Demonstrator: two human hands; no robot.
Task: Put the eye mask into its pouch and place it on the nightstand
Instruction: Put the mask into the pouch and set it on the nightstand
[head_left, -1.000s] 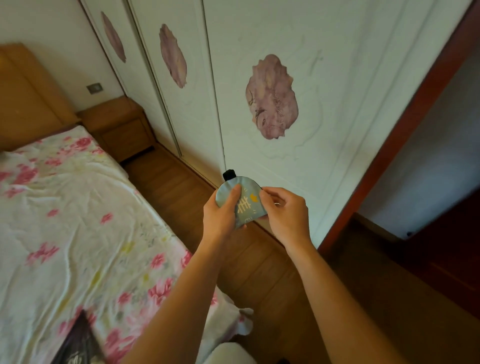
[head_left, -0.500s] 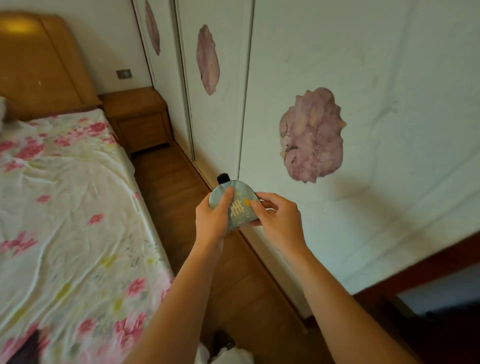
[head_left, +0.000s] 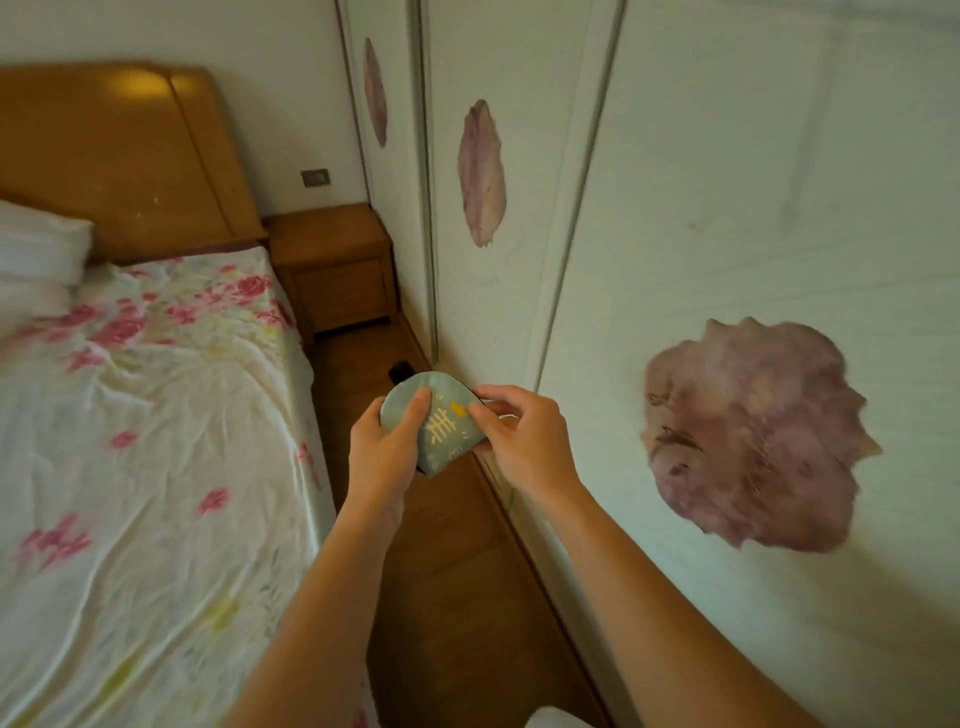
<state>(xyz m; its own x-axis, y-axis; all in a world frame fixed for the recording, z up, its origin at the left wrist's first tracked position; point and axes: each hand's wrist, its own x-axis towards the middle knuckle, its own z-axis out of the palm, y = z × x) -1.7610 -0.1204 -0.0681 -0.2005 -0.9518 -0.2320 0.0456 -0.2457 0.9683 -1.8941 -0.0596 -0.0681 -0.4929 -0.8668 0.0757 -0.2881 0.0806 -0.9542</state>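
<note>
A small pale blue-green pouch (head_left: 441, 423) with a yellow pattern is held in front of me, over the wooden floor. My left hand (head_left: 382, 449) grips its left side, thumb across the front. My right hand (head_left: 524, 441) pinches its right edge. A small black piece (head_left: 400, 370) sticks out at the pouch's top left; the eye mask itself is otherwise hidden. The wooden nightstand (head_left: 332, 260) stands farther off, between the headboard and the wardrobe, with a bare top.
A bed (head_left: 145, 426) with a floral sheet fills the left, with a white pillow (head_left: 36, 249) and a wooden headboard (head_left: 119, 150). White wardrobe doors (head_left: 727, 208) with purple flower prints run along the right. A narrow strip of wooden floor (head_left: 447, 561) leads to the nightstand.
The view has swung left toward the nightstand and headboard, and the doorway on the right has left the view. Both hands keep the same grip on the pouch.
</note>
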